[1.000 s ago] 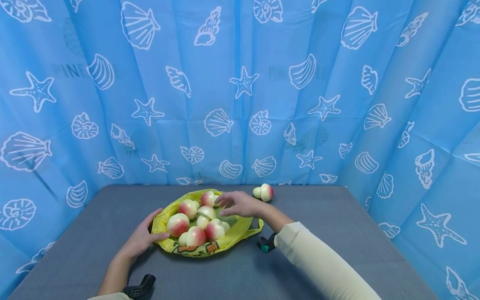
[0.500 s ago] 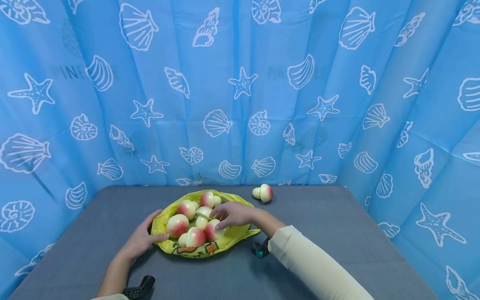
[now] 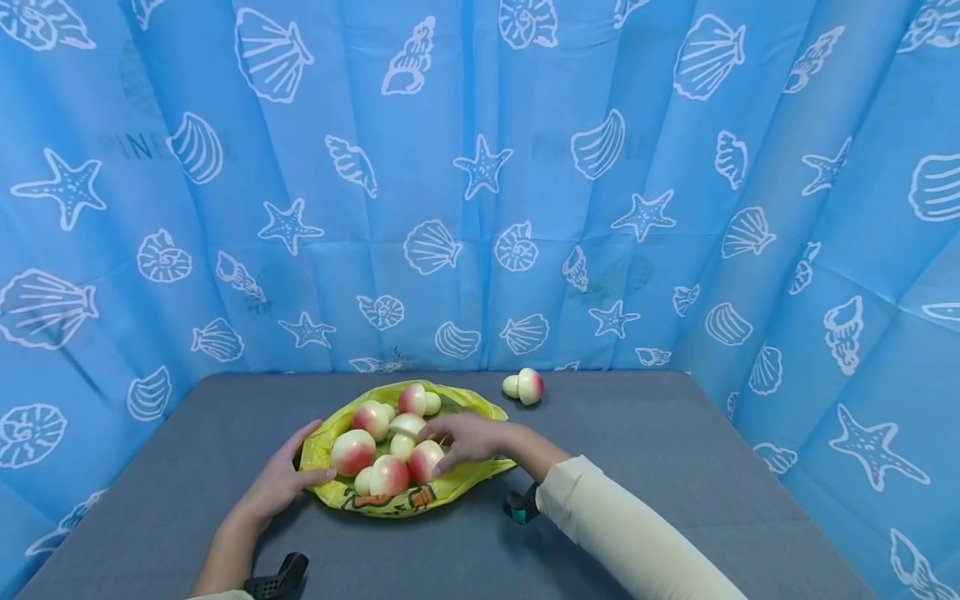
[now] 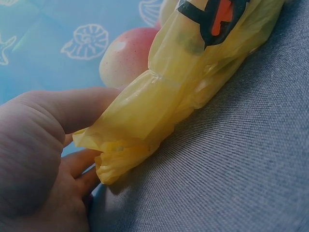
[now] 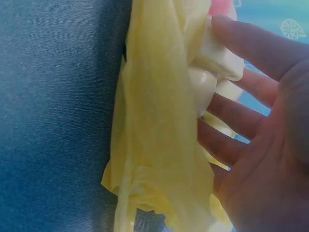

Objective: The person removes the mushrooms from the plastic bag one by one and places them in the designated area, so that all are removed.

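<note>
Six mushrooms (image 3: 352,452), glossy and rounded, mostly with pink-blushed caps, lie in the yellow bag (image 3: 459,483) in the head view, its mouth spread wide on the desk (image 3: 712,475), while a loner (image 3: 529,386) rests beyond its far right edge. From the left wrist, the left hand's (image 3: 281,483) grip pinches the bag's thin, creased left rim, probably to steady the mouth; from the right wrist, the right hand's (image 3: 472,437) grip clasps one smooth mushroom at the bag's right side, thumb opposite fingers, which seems to suit its round cap.
</note>
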The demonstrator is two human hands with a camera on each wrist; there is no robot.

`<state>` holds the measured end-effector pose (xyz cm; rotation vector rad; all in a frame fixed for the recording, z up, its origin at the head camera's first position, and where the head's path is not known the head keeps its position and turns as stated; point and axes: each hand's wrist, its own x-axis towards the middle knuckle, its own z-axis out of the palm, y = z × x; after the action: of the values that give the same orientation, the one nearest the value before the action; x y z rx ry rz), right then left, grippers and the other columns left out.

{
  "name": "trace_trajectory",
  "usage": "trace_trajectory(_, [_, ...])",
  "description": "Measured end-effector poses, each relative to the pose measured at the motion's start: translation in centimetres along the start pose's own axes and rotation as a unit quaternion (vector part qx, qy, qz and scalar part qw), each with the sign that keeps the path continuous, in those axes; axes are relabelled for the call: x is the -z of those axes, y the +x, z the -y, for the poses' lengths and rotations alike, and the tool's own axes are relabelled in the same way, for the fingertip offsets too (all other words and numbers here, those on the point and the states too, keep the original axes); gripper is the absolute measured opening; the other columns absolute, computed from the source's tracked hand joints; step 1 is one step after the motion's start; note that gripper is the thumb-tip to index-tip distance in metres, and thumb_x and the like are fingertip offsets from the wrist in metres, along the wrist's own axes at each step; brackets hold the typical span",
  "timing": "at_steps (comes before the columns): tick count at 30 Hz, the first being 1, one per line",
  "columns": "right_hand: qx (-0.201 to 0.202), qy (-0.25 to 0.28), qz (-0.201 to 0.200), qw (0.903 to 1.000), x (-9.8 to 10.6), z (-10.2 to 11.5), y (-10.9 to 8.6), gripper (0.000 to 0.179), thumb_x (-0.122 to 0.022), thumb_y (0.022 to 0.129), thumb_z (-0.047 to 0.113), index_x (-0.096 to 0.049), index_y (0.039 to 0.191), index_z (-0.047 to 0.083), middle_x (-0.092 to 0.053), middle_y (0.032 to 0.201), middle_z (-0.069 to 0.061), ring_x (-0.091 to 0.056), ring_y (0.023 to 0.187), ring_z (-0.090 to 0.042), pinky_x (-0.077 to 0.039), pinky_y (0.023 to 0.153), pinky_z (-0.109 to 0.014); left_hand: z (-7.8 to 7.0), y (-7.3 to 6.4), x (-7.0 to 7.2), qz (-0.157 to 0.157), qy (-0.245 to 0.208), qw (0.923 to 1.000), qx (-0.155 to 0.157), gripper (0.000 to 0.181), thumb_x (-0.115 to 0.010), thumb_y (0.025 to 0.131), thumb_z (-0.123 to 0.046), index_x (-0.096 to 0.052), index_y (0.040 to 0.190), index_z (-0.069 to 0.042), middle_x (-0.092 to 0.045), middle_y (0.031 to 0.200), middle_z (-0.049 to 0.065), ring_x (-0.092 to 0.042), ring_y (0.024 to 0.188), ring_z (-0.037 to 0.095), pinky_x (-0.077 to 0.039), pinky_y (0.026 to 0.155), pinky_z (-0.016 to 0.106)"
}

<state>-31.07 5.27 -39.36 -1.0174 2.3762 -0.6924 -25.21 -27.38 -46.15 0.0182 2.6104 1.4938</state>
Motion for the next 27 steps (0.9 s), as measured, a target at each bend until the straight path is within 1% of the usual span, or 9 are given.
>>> trace_trajectory(6, [0.010, 0.000, -0.003, 1.0000, -0.2, 0.1, -0.2, 0.055, -0.077, 0.085, 0.025, -0.057, 0.135, 0.019, -0.058, 0.127, 0.007, -0.053, 0.116, -0.016, -0.045, 0.093, -0.030, 0.0, -0.2, 0.1, 0.001, 0.003, 1.0000, 0.004, 0.096, -0.072, 0.086, -0.038, -0.014, 0.155, -0.007, -0.014, 0.155, 0.028, -0.013, 0.139, 0.049, -0.014, 0.105, 0.071])
trace_trajectory(12, [0.012, 0.007, -0.006, 0.9999, -0.1, 0.0, -0.4, 0.052, -0.075, 0.086, 0.024, -0.057, 0.135, 0.017, -0.058, 0.129, 0.005, -0.053, 0.117, -0.014, -0.044, 0.096, -0.031, 0.0, -0.3, 0.1, 0.002, 0.000, 1.0000, 0.004, 0.094, -0.072, 0.087, -0.037, -0.014, 0.155, -0.007, -0.014, 0.155, 0.028, -0.014, 0.139, 0.048, -0.013, 0.105, 0.071])
trace_trajectory(18, [0.017, 0.006, -0.013, 0.9997, 0.0, -0.1, -0.8, 0.051, -0.075, 0.087, 0.026, -0.057, 0.134, 0.017, -0.058, 0.130, 0.004, -0.054, 0.117, -0.015, -0.045, 0.096, -0.031, 0.1, -0.2, 0.1, 0.002, 0.002, 1.0000, 0.004, 0.095, -0.072, 0.087, -0.037, -0.014, 0.155, -0.007, -0.014, 0.155, 0.028, -0.014, 0.138, 0.048, -0.014, 0.105, 0.071])
trace_trajectory(22, [0.016, 0.012, -0.025, 0.9995, 0.2, -0.1, -1.3, 0.053, -0.075, 0.087, 0.029, -0.057, 0.135, 0.019, -0.058, 0.131, 0.003, -0.054, 0.118, -0.016, -0.046, 0.095, -0.032, 0.1, -0.1, 0.0, 0.001, 0.000, 1.0000, 0.004, 0.096, -0.073, 0.085, -0.038, -0.015, 0.155, -0.008, -0.014, 0.156, 0.027, -0.013, 0.139, 0.048, -0.013, 0.106, 0.070])
trace_trajectory(27, [0.017, 0.028, -0.050, 0.9982, 0.8, -0.3, -2.1, 0.052, -0.075, 0.086, 0.031, -0.057, 0.134, 0.021, -0.059, 0.129, 0.003, -0.054, 0.118, -0.018, -0.046, 0.096, -0.035, -0.1, 0.0, -0.1, 0.001, -0.004, 1.0000, 0.003, 0.096, -0.074, 0.085, -0.036, -0.014, 0.155, -0.007, -0.013, 0.156, 0.028, -0.012, 0.139, 0.048, -0.013, 0.105, 0.070])
